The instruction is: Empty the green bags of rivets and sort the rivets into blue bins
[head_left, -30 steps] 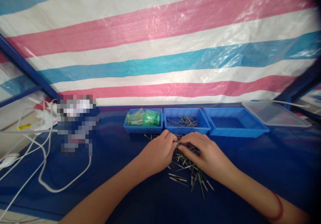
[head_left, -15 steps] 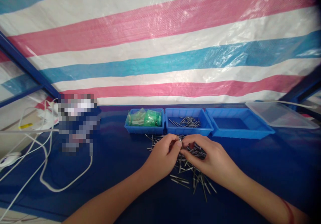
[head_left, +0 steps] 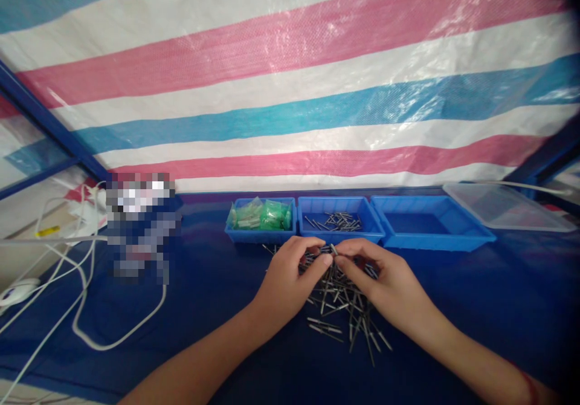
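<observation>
A glossy woven plastic sheet striped red, white and blue (head_left: 290, 48) spans the back, above a smooth dark-blue tabletop (head_left: 217, 338). Along the table's far side stand three shallow blue plastic bins in a row: the right bin (head_left: 437, 242), with a flat translucent plastic lid (head_left: 507, 208) just beside it; the middle bin (head_left: 362, 235), holding a small scatter of slim metal rods (head_left: 342, 220); and the left bin (head_left: 260, 236), filled with crinkled green and clear plastic packets (head_left: 274, 214). In front of the middle bin spreads a loose heap of silver-and-dark, rivet-like metal rods (head_left: 338, 296), crossing at all angles. Over its far part the two bare hands meet: the left hand (head_left: 290, 272), thumb and fingers curved toward each other, though whether they press on anything I cannot tell; and the right hand (head_left: 385, 275), whose thumb and forefinger seem to pinch one short silver rod (head_left: 334, 250) right beside the left fingertips. Judging by the spread, the work looks far from finished: only a modest batch lies in the middle bin, while many more rods lie loose on the table, a few apart toward the near side.
</observation>
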Demonstrator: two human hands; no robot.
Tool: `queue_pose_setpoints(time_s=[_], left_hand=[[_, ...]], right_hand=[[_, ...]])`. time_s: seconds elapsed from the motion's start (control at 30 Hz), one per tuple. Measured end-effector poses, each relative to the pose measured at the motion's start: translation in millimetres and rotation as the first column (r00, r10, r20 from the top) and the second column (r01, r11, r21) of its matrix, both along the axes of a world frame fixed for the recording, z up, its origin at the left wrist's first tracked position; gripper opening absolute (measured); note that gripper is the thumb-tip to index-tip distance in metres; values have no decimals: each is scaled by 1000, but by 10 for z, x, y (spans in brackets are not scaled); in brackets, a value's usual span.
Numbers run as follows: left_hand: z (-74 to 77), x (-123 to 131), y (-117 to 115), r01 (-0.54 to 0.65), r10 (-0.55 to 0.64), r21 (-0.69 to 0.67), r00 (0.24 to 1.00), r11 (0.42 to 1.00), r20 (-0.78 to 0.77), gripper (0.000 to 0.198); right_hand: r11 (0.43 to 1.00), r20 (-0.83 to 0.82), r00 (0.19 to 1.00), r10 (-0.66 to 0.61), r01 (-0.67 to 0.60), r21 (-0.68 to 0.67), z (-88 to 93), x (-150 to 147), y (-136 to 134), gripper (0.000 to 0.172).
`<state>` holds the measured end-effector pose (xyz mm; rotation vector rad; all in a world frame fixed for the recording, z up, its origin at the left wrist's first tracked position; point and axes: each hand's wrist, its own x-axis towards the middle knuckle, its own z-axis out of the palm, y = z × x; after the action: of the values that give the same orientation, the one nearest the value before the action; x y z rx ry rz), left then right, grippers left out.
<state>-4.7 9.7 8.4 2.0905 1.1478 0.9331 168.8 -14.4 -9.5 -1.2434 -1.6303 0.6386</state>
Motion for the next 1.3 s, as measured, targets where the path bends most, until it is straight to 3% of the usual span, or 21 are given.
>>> queue_pose_setpoints(time_s=[0.1,0.33,0.53,0.77,1.1,1.3], left_hand=[[17,-3,-15,39,-39,-8,998,999,50,13],[28,9,-41,6,-2,-43,995,999,101,11],[49,7,-48,36,-35,-10,995,999,97,9],[80,-10,-35,83,-86,35,990,996,110,9],[96,-78,-6,251,-253,51,967,967,43,12],[102,-88,-14,341,-340,38,940,939,-31,16]], right_hand=[[1000,-63,998,21,-22,-17,-3,-32,-24,13],[997,-115,993,30,-38,-60,-9,-72,-73,16],[985,-77,993,85,-96,-145,27,-48,-35,20],[998,-83,995,54,-57,-33,37,1,-46,13],[991,-14,996,92,-90,95,167,78,-114,6],[953,216,965,147,-197,229,281,121,-148,6]])
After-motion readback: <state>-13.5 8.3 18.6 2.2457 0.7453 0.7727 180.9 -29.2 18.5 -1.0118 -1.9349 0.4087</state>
